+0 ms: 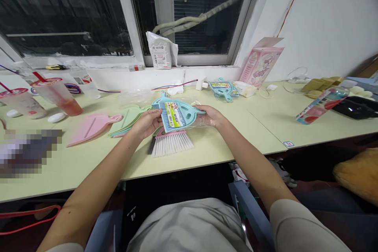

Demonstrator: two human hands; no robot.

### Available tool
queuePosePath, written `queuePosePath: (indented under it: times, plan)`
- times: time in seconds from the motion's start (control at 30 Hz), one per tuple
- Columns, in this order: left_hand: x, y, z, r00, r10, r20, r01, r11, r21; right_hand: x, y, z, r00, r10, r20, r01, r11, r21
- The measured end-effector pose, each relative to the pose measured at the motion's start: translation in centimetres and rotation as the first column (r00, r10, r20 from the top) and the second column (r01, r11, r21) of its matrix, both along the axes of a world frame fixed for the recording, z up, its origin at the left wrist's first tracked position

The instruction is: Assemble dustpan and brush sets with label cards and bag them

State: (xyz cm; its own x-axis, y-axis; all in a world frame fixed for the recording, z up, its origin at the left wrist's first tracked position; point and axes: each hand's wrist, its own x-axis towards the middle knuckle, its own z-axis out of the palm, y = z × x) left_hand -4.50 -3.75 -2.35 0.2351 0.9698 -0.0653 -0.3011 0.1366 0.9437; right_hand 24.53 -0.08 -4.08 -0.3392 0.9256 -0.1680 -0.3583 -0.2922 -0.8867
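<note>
A small light-blue dustpan and brush set [186,111] in clear plastic, with a yellow-green label, is held between both hands above the table. My left hand [150,121] is closed on its left edge, thumb on top. At the other end, my right hand [211,115] grips the handle and some loose wrapping. Just below the set lies a brush [173,144] with white bristles and a pink edge, its upper part hidden, with darker bristles beside it. Left of my left hand are stacked green dustpans [128,118] and a pink dustpan [91,126].
More wrapped blue sets [223,89] lie at the back of the table [236,141]. A pink box [261,65] leans by the wall. Drink cups [57,94] stand at the left, and a tilted bottle [321,104] is at the right.
</note>
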Motion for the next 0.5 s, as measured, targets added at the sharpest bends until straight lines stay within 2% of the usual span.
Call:
queuePosePath:
  times: [0.2, 0.37, 0.5]
  plan:
    - [0.0, 0.5, -0.9, 0.996, 0.093, 0.0, -0.093, 0.994, 0.066, 0.1, 0.2, 0.0, 0.997, -0.042, 0.062, 0.043, 0.999, -0.018]
    - [0.2, 0.6, -1.3, 0.967, 0.252, -0.03, -0.244, 0.958, 0.153, 0.2, 0.0, 0.2, 0.961, -0.123, 0.247, 0.118, 0.992, 0.036]
    - [0.3, 0.9, -1.5, 0.932, 0.351, -0.092, -0.326, 0.921, 0.214, 0.1, -0.3, 0.5, 0.91, -0.065, 0.409, 0.047, 0.997, 0.053]
